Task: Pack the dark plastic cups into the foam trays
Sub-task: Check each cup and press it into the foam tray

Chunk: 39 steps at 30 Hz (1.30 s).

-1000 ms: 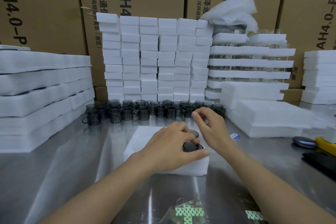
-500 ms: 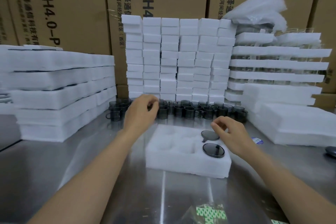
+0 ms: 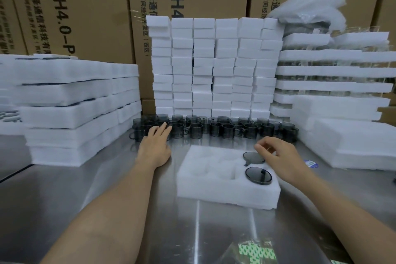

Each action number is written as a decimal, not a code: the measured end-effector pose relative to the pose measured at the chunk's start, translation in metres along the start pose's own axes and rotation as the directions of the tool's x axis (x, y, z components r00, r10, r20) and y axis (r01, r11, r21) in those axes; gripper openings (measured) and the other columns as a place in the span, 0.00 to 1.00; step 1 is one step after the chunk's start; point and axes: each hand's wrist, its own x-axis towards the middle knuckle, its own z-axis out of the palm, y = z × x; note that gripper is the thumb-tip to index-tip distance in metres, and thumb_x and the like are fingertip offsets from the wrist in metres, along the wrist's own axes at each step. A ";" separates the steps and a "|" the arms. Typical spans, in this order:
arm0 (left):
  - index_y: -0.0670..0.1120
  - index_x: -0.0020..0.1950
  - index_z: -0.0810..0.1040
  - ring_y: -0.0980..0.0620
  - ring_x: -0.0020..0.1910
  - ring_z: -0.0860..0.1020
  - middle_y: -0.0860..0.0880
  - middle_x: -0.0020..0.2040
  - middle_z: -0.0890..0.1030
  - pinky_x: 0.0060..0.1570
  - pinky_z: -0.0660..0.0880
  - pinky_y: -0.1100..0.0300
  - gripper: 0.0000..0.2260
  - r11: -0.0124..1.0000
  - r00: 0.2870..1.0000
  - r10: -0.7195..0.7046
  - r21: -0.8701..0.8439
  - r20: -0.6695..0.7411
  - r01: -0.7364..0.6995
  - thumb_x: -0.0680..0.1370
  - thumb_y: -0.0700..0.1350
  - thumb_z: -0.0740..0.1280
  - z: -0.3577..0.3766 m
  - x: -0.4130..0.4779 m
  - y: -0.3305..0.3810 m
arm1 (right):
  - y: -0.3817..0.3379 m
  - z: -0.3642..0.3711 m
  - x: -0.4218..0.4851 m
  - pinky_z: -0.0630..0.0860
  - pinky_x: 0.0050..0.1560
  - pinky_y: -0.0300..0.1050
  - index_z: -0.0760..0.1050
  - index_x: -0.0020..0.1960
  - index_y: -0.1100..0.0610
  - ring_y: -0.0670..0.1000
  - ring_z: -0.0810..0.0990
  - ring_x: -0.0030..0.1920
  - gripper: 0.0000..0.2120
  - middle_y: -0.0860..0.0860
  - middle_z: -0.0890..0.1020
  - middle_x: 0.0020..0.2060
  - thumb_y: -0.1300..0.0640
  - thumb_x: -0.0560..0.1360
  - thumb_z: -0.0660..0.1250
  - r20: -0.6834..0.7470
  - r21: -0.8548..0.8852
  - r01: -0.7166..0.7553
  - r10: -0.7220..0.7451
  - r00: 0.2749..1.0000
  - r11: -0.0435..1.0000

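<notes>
Left hand (image 3: 155,148) reaching for another cup

Head view: its fingers lie straight, tips at the loose dark cups (image 3: 227,129) on the surface. The right hand (image 3: 278,158), loosely curled and empty, hovers over two seated cups (image 3: 258,176) in the foam tray (image 3: 214,186). The cups look light, stiff and slick, so pinch the rim or handle.
</notes>
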 end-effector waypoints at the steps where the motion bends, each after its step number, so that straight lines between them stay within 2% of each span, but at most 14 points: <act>1: 0.54 0.88 0.54 0.48 0.86 0.50 0.54 0.88 0.54 0.78 0.63 0.40 0.32 1.000 0.999 -0.009 -0.017 0.039 0.009 0.85 0.47 0.62 0.001 0.003 -0.001 | 0.001 0.000 0.000 0.69 0.42 0.37 0.79 0.44 0.40 0.40 0.78 0.45 0.09 0.39 0.82 0.41 0.47 0.83 0.67 0.000 -0.005 0.002 -0.002 1.000 1.000; 3: 0.54 0.87 0.56 0.49 0.86 0.51 0.53 0.86 0.60 0.77 0.63 0.39 0.30 0.998 0.999 -0.010 -0.067 0.052 0.013 0.86 0.52 0.61 0.004 0.006 -0.003 | 0.001 0.000 0.000 0.69 0.42 0.38 0.78 0.44 0.40 0.40 0.78 0.45 0.09 0.40 0.83 0.42 0.48 0.83 0.67 0.000 -0.013 0.006 -0.006 1.000 1.000; 6: 0.53 0.85 0.62 0.47 0.83 0.57 0.49 0.81 0.68 0.73 0.67 0.41 0.27 0.998 0.999 0.012 -0.056 -0.047 -0.015 0.86 0.54 0.60 0.006 0.007 -0.007 | -0.002 -0.001 0.000 0.70 0.44 0.40 0.78 0.44 0.40 0.40 0.78 0.45 0.09 0.41 0.83 0.42 0.48 0.83 0.67 0.000 -0.018 0.008 -0.008 1.000 1.000; 10: 0.55 0.88 0.53 0.48 0.87 0.46 0.51 0.88 0.54 0.78 0.62 0.39 0.32 0.998 0.997 -0.017 -0.056 0.077 0.021 0.86 0.57 0.60 0.010 0.013 -0.007 | -0.002 -0.001 -0.002 0.71 0.44 0.42 0.78 0.43 0.41 0.41 0.78 0.43 0.10 0.41 0.83 0.42 0.48 0.83 0.67 0.004 -0.009 -0.002 0.002 1.000 1.000; 12: 0.57 0.88 0.50 0.47 0.87 0.44 0.51 0.88 0.53 0.79 0.60 0.38 0.33 0.997 0.993 -0.029 -0.065 0.118 0.037 0.85 0.58 0.61 0.011 0.016 -0.007 | -0.002 -0.001 -0.003 0.71 0.44 0.41 0.79 0.43 0.41 0.41 0.78 0.43 0.10 0.41 0.84 0.41 0.49 0.84 0.67 0.008 -0.006 -0.010 0.010 1.000 1.000; 14: 0.57 0.88 0.53 0.46 0.86 0.47 0.49 0.86 0.58 0.78 0.63 0.39 0.33 0.999 0.997 -0.011 -0.048 0.082 0.015 0.85 0.58 0.62 0.012 0.015 -0.008 | -0.004 -0.002 -0.004 0.71 0.44 0.40 0.79 0.44 0.42 0.41 0.78 0.43 0.10 0.40 0.84 0.42 0.49 0.84 0.67 0.014 -0.011 -0.009 0.010 1.000 1.000; 17: 0.54 0.86 0.59 0.44 0.80 0.58 0.45 0.76 0.68 0.71 0.69 0.43 0.32 1.000 1.000 0.015 -0.010 -0.012 -0.015 0.83 0.55 0.65 0.010 0.013 -0.008 | -0.007 -0.003 -0.004 0.70 0.43 0.35 0.80 0.45 0.43 0.40 0.78 0.44 0.10 0.41 0.84 0.42 0.50 0.84 0.67 0.019 -0.017 -0.008 0.008 1.000 1.000; 22: 0.46 0.79 0.70 0.41 0.71 0.68 0.44 0.68 0.74 0.67 0.70 0.45 0.27 0.996 0.979 -0.058 0.062 -0.196 0.071 0.81 0.53 0.69 0.004 0.007 0.004 | -0.008 -0.004 -0.004 0.70 0.42 0.31 0.80 0.45 0.44 0.41 0.78 0.44 0.09 0.41 0.84 0.42 0.50 0.84 0.67 0.025 -0.024 -0.013 0.013 1.000 1.000; 25: 0.48 0.70 0.78 0.41 0.72 0.66 0.45 0.70 0.71 0.69 0.68 0.45 0.22 0.987 0.972 -0.160 -0.024 -0.171 0.159 0.79 0.57 0.70 0.001 0.004 0.005 | -0.008 -0.004 -0.004 0.70 0.42 0.30 0.80 0.45 0.44 0.40 0.78 0.44 0.09 0.41 0.84 0.42 0.51 0.84 0.67 0.023 -0.018 -0.020 0.020 1.000 1.000; 28: 0.52 0.62 0.78 0.40 0.72 0.70 0.45 0.78 0.65 0.65 0.72 0.46 0.13 0.971 0.978 -0.207 -0.125 -0.016 0.204 0.79 0.53 0.71 0.002 0.002 0.002 | -0.008 -0.004 -0.004 0.70 0.41 0.32 0.80 0.45 0.44 0.40 0.78 0.43 0.09 0.41 0.84 0.42 0.50 0.84 0.67 0.024 -0.020 -0.027 0.027 0.999 0.999; 30: 0.54 0.58 0.77 0.43 0.59 0.78 0.45 0.75 0.70 0.52 0.74 0.51 0.08 0.962 0.981 -0.195 -0.191 0.009 0.194 0.81 0.49 0.71 0.002 0.000 0.000 | -0.007 -0.004 -0.004 0.70 0.41 0.32 0.80 0.45 0.44 0.40 0.78 0.44 0.09 0.41 0.84 0.42 0.50 0.84 0.67 0.028 -0.022 -0.029 0.030 0.999 0.999; 32: 0.56 0.53 0.78 0.48 0.48 0.78 0.46 0.67 0.76 0.44 0.73 0.54 0.04 0.958 0.982 -0.184 -0.232 -0.039 0.170 0.82 0.48 0.71 0.000 0.000 0.001 | -0.007 -0.004 -0.004 0.69 0.41 0.33 0.80 0.45 0.44 0.40 0.78 0.44 0.09 0.41 0.84 0.42 0.50 0.84 0.67 0.030 -0.023 -0.027 0.027 0.999 0.999; 35: 0.56 0.49 0.80 0.46 0.53 0.79 0.49 0.61 0.74 0.51 0.73 0.54 0.06 0.910 0.980 -0.175 -0.396 -0.097 0.124 0.79 0.52 0.76 -0.005 0.001 0.014 | -0.006 -0.004 -0.003 0.70 0.43 0.37 0.80 0.45 0.44 0.41 0.78 0.43 0.09 0.41 0.84 0.42 0.50 0.84 0.68 0.023 -0.017 -0.018 0.018 1.000 1.000; 39: 0.53 0.48 0.79 0.58 0.52 0.78 0.53 0.57 0.70 0.59 0.75 0.59 0.09 0.780 0.970 -0.065 -0.618 -0.233 -0.096 0.77 0.47 0.79 -0.023 0.003 0.051 | -0.011 -0.007 -0.004 0.69 0.42 0.37 0.79 0.46 0.42 0.42 0.79 0.44 0.08 0.40 0.83 0.42 0.52 0.83 0.68 -0.019 -0.054 0.024 -0.025 1.000 0.998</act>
